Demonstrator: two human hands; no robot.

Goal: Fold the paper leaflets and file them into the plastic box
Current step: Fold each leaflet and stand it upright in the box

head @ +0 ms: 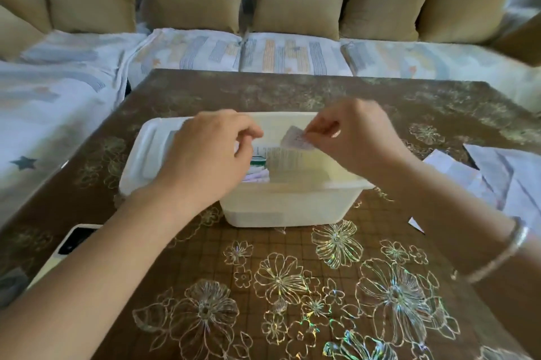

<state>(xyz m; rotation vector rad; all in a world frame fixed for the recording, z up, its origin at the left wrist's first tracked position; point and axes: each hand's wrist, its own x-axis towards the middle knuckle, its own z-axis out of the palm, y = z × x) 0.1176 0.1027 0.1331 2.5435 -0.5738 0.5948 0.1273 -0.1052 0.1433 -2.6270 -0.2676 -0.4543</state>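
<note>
Right hand [351, 140] pinches a small folded leaflet [295, 138] btwn thumb + fingertip, just above the open plastic box [287, 210]. Left hand [210, 154] is curled beside it, I can't tell if it's holding anything. Imo such a light pinch = leaflet springs open or drops in crooked.

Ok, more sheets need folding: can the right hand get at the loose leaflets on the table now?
Probably, though not just yet: the loose leaflets lie uncovered beside its forearm, but the right hand pinches a folded leaflet over the plastic box.
</note>
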